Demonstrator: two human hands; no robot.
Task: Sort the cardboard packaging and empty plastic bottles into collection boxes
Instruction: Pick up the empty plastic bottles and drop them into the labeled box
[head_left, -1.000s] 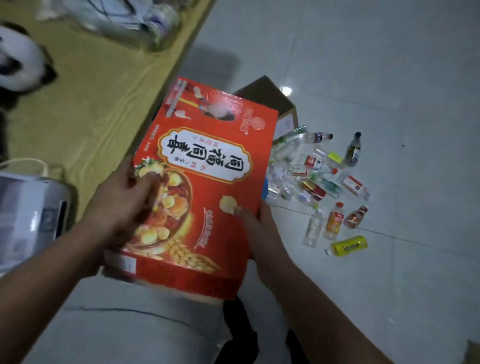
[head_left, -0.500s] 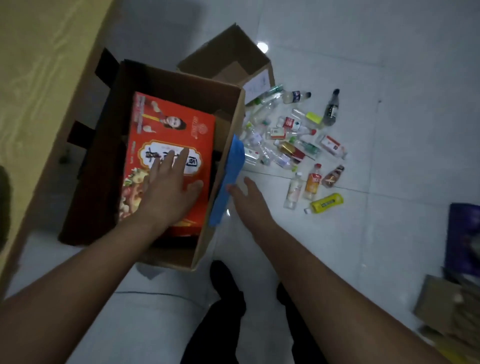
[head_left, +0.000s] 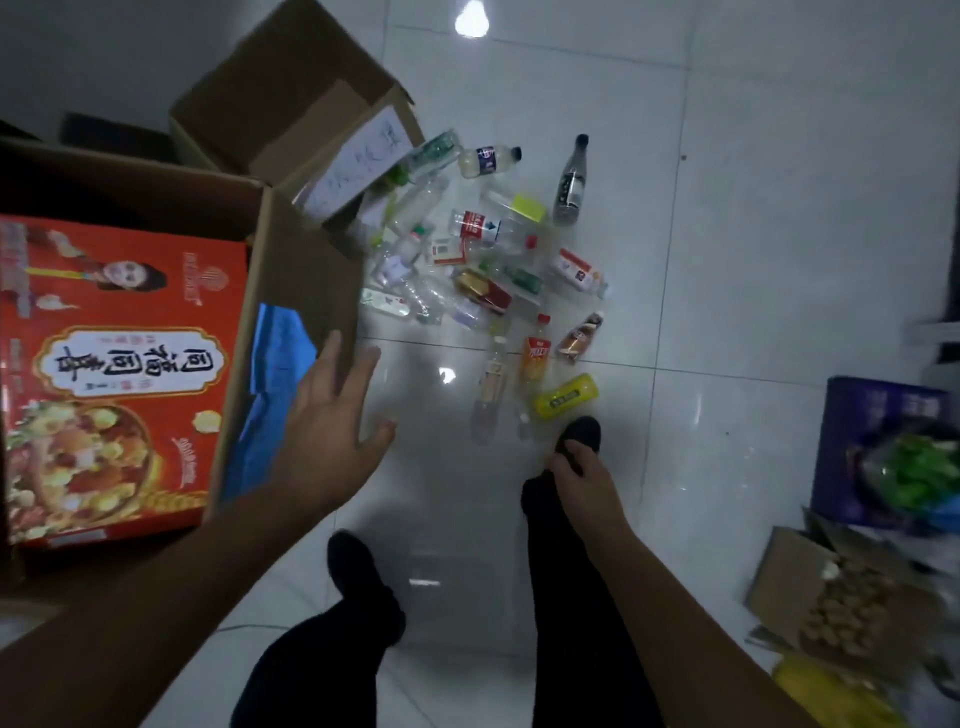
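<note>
A flat red printed cardboard package (head_left: 119, 374) with a food picture and white label lies inside the large open brown cardboard collection box (head_left: 291, 260) at the left of the white tiled floor (head_left: 727, 260). A blue sheet of packaging (head_left: 270, 384) stands wedged between the red package and the box's right wall. Behind it sits a second, smaller open brown cardboard box (head_left: 291, 104) with a white paper label on its side; nothing shows inside it.

The left hand (head_left: 327, 431) hovers just beside the right wall of the large box, fingers spread wide, its grip holding nothing. The right hand (head_left: 587, 478) hangs lower over the person's black trouser leg, fingers loosely curled; its grip looks empty, though the blur makes that hard to confirm.

A scattered heap of empty plastic bottles (head_left: 467, 275) lies on the floor just right of the two boxes, mostly clear ones with red, green and white labels. At its near edge a yellow plastic bottle (head_left: 566, 397) lies on its side close to a black shoe (head_left: 579, 434), and a dark-capped clear bottle (head_left: 570, 182) lies apart at the far side.

At the right edge are a dark blue printed carton (head_left: 883, 452) and a blurred pile of brown cardboard pieces (head_left: 841, 603).
</note>
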